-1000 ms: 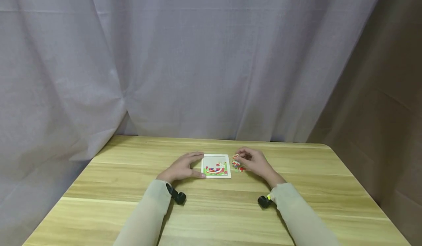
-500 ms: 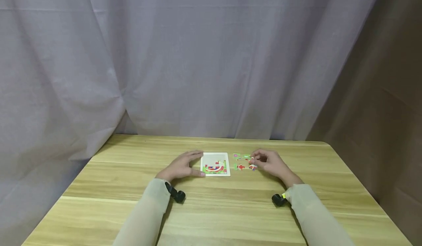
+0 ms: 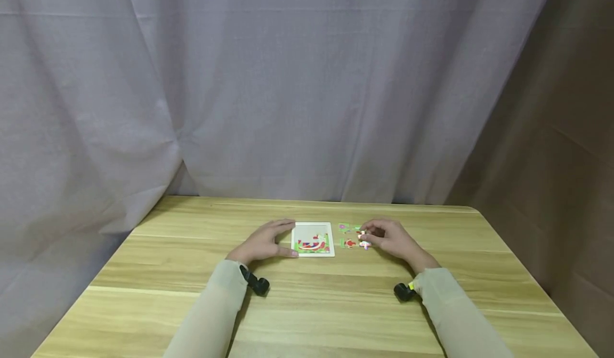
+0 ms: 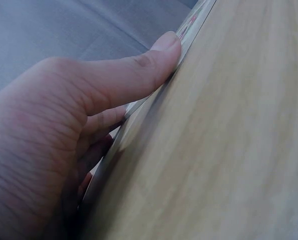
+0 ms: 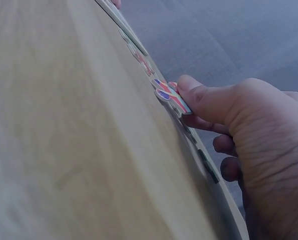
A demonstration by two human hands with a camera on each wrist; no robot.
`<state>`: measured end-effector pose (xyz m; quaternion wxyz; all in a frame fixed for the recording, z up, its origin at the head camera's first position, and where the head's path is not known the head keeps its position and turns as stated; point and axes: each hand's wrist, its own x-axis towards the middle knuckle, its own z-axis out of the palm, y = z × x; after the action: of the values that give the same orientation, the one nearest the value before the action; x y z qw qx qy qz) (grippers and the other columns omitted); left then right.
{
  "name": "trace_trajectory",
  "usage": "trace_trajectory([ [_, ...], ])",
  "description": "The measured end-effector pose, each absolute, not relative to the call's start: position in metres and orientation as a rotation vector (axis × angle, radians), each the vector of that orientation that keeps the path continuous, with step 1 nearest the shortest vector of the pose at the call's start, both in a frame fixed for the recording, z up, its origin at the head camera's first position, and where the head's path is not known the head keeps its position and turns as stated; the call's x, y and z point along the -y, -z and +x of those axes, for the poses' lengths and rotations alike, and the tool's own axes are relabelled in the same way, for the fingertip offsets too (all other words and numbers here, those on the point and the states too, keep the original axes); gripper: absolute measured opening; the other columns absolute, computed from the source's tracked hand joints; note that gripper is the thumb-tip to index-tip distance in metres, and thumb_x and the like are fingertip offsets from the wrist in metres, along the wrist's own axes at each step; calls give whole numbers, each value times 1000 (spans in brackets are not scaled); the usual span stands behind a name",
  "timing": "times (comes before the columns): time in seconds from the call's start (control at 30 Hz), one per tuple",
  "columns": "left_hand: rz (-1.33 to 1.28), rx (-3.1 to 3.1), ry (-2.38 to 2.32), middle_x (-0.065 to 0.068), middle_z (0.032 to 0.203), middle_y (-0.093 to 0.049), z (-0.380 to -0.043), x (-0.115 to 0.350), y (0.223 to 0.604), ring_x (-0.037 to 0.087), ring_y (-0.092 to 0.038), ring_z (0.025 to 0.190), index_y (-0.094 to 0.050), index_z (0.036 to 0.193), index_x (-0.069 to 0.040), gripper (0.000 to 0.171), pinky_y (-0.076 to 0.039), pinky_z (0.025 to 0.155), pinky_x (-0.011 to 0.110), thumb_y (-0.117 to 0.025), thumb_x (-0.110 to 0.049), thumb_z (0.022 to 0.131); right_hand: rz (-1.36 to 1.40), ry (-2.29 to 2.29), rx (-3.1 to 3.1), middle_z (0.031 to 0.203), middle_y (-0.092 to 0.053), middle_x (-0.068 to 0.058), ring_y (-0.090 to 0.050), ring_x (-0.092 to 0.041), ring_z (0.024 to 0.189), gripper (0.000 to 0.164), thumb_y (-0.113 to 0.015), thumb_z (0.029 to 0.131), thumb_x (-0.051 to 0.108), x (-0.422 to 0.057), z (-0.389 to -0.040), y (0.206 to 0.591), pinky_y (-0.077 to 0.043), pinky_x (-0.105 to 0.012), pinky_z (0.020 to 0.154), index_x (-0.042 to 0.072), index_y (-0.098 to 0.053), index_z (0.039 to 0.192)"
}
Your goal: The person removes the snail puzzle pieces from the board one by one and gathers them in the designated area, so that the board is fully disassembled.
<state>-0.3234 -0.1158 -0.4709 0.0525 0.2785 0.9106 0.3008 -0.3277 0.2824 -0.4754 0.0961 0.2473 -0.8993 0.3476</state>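
Observation:
A square white-rimmed puzzle tray [image 3: 308,231] lies flat on the table, its near part filled with red, white, blue and green pieces. My left hand [image 3: 263,243] rests at its left side, thumb on the near corner and fingers by the far one. In the left wrist view the thumb [image 4: 159,57] stretches straight to the tray's edge. To the right of the tray, my right hand [image 3: 393,241] pinches a puzzle piece [image 5: 172,96] with blue, red and white stripes between thumb and index finger. Its other fingers curl in below.
Loose puzzle pieces lie between the tray and my right hand, among them a red one [image 3: 350,244] and a green one with a pink flower [image 3: 342,227]. The wooden table [image 3: 307,304] ends at a grey curtain [image 3: 288,107] behind.
My right hand has moved right, away from the tray, uncovering loose pieces, then slightly back left. The piece in its fingers has changed its tilt. My left hand stays at the tray.

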Motion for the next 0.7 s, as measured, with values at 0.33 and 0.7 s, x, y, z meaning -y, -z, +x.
trace_trajectory([
  [0.33,822,-2766,-922,4,170,-40,-323,116,471,35,-33,159,-45,162,-16,94,-22,131,62,-84,-53,85,777,-959,2635,84,-69,11,-54,-7,80,15,-85,90,21,-281,-330,475,-48,-23,71,15,-79,102],
  [0.7,820,-2782,-925,4,170,-41,-323,115,472,35,-33,159,-46,161,-16,94,-23,131,62,-84,-54,84,791,-831,2677,83,-64,11,-50,-8,79,14,-84,92,23,-280,-330,473,-44,-24,70,15,-77,101],
])
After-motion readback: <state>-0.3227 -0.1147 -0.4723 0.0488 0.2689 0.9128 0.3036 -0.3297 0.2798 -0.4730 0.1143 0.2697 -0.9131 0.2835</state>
